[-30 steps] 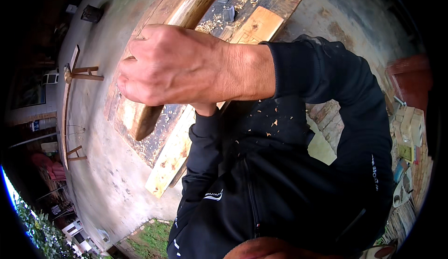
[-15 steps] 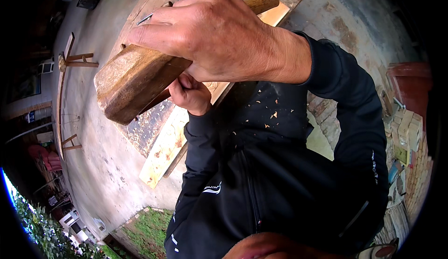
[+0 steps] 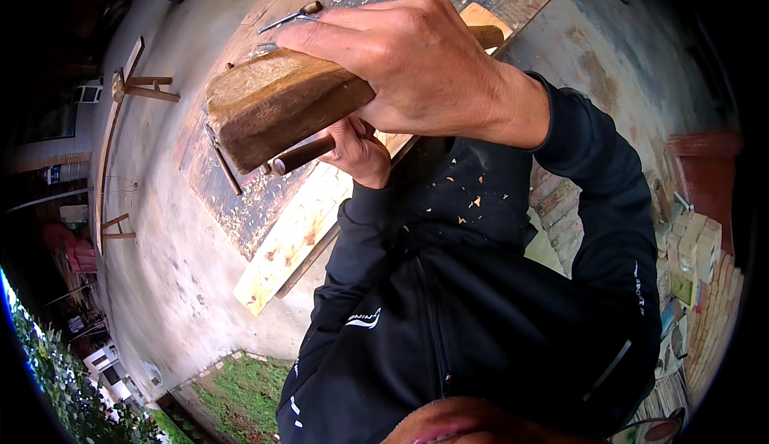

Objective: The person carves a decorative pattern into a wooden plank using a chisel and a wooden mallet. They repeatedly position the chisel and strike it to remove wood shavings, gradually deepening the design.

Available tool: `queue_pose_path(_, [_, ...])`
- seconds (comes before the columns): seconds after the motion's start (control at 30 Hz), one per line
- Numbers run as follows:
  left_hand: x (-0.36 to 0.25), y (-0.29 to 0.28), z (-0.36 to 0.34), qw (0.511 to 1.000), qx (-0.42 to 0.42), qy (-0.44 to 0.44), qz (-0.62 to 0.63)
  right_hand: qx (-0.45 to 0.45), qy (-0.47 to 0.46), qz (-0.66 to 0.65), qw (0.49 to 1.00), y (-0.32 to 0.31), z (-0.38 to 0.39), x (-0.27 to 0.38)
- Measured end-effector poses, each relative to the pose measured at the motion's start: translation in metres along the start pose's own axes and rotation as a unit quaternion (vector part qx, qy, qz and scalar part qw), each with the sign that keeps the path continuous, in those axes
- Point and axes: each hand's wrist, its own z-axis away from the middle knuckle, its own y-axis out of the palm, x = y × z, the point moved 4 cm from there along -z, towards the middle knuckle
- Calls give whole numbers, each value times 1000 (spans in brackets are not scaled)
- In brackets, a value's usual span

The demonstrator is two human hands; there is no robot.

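A wooden hand plane [image 3: 280, 96], a thick brown block with worn faces, is held up above the bench. My right hand [image 3: 424, 68] is closed over its top, the fingers wrapped round the far side. A rounded wooden handle end [image 3: 485, 37] sticks out beyond that hand. Underneath, my left hand [image 3: 364, 154] is closed at a dark round handle [image 3: 304, 156] below the block; the block partly hides its fingers. A pale planed board [image 3: 292, 240] with knots lies below both hands along the near bench edge.
Curled shavings are scattered on the dark workbench [image 3: 232, 212]. A thin tool with a wooden knob [image 3: 312, 8] lies on its far part. A narrow wooden trestle bench [image 3: 108, 148] stands at the left. Stacked bricks [image 3: 693, 244] and a reddish-brown pot [image 3: 705, 176] are at the right.
Both hands have shifted right with the plane, and its left end has risen. The dark handle beneath the block and more of my left hand now show. The view has also shifted slightly.
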Motion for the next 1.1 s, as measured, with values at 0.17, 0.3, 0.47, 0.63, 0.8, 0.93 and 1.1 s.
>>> queue_pose_path(0.17, [2, -3, 0, 1000, -2, -2, 16, -1, 28, -27, 999, -7, 5, 5])
queue_pose_path(0.3, [0, 6, 6, 999, 6, 39, -35, 3, 23, -1, 1000, -10, 8, 7])
queue_pose_path(0.47, [-9, 10, 18, 940, 105, 201, -256, -10, 33, -50, 998, -43, -8, 21])
queue_pose_path(0.63, [-12, 11, 31, 947, 165, 173, -215, -168, 157, -177, 957, -85, 16, 22])
queue_pose_path(0.8, [-13, 7, 32, 943, 170, 186, -218, 60, -99, 32, 993, -65, 28, 52])
queue_pose_path(0.93, [-8, 7, 32, 945, 167, 194, -202, 32, -67, 222, 972, -81, 33, 62])
queue_pose_path(1.1, [-6, 5, 34, 944, 168, 200, -202, -141, -73, -26, 987, -80, 63, 51])
